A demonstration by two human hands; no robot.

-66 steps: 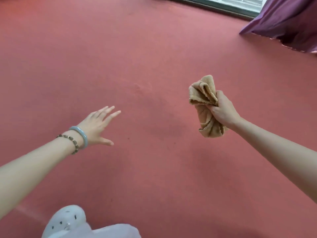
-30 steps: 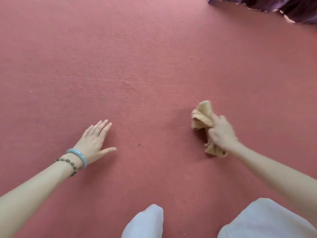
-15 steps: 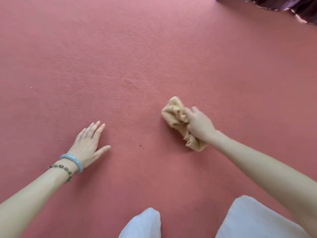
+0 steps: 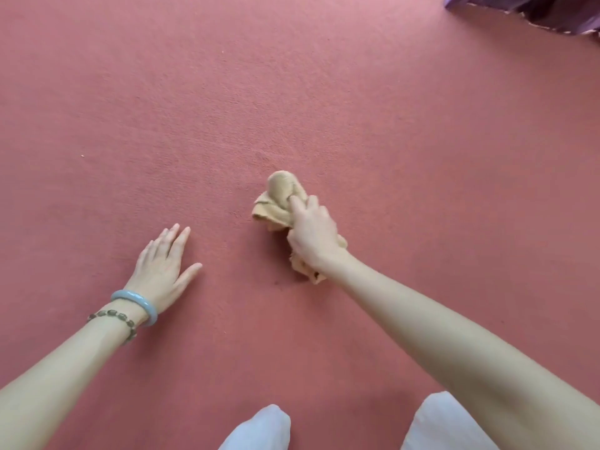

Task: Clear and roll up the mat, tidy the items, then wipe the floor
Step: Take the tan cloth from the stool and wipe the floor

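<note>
I look down from the head camera at a red floor (image 4: 292, 92), matte and short-piled like thin carpet. My right hand (image 4: 313, 235) grips a crumpled tan cloth (image 4: 279, 193) and presses it onto the floor in the middle of the view. Its fingers (image 4: 295, 203) are curled into the folds, and one pushes into a rounded bulge at the far end. The cloth looks soft and nubby, like terry, bunched into a loose wad with ragged corners poking out past the hand.

My left hand (image 4: 162, 267) lies flat on the floor, well apart to the left, fingers straight, slightly spread, grasping nothing. I judge it a brace. A smooth pale-green bangle (image 4: 136, 298) and a bead bracelet (image 4: 113, 316) circle that wrist.

No mat shows, so I judge this the last step, wiping. A small dark speck (image 4: 278, 282) sits just beside the cloth's near end. The next stroke calls for firm downward pressure dragged across it.

Pale-clad knees (image 4: 259, 430) sit at the bottom edge and purple fabric (image 4: 535, 11) in the far right corner.
</note>
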